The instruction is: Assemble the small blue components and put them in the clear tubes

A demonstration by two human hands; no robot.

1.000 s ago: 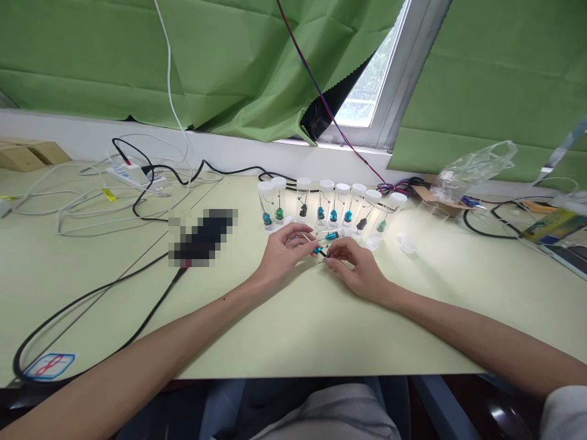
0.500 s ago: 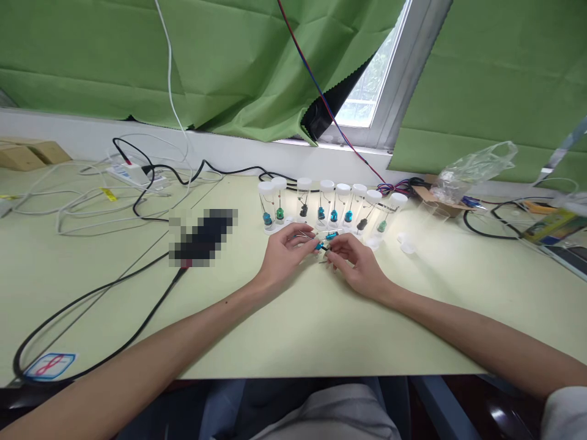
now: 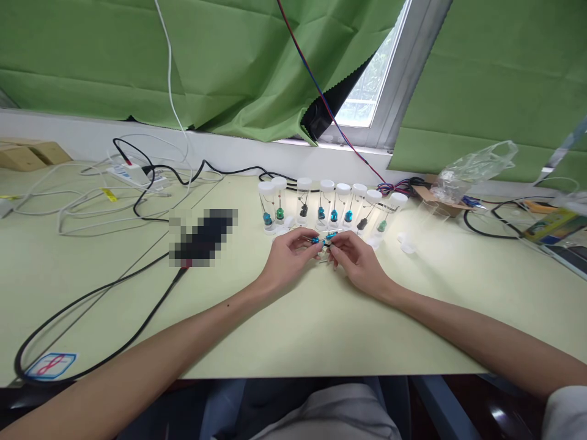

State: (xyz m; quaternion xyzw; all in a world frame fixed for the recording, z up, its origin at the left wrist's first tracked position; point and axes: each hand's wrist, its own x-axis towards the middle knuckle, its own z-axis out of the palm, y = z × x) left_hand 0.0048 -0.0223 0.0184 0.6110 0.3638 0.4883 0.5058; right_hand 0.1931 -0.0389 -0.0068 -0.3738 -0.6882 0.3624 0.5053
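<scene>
My left hand (image 3: 288,253) is closed in a pinch on a small blue part (image 3: 315,241), whose exact kind I cannot make out. Facing it, my right hand (image 3: 358,260) pinches a small dark piece (image 3: 327,245) that meets or nearly meets the blue part; whether they are joined is too small to tell. Just behind the fingertips lies another blue part (image 3: 331,235). Beyond my hands stands a row of several clear capped tubes (image 3: 342,198), holding small blue, green or black parts on thin wires.
White caps (image 3: 407,244) lie right of the tubes. A blurred-out dark device (image 3: 206,238) with a black cable (image 3: 151,333) is at left. Behind are a power strip (image 3: 137,174) and tangled cords. A cardboard box (image 3: 440,201) with a plastic bag (image 3: 477,168) stands back right.
My left hand has shifted slightly right and more of the blue part shows at its fingertips. My right fingers have curled in closer around the dark piece. The tubes have not moved.
</scene>
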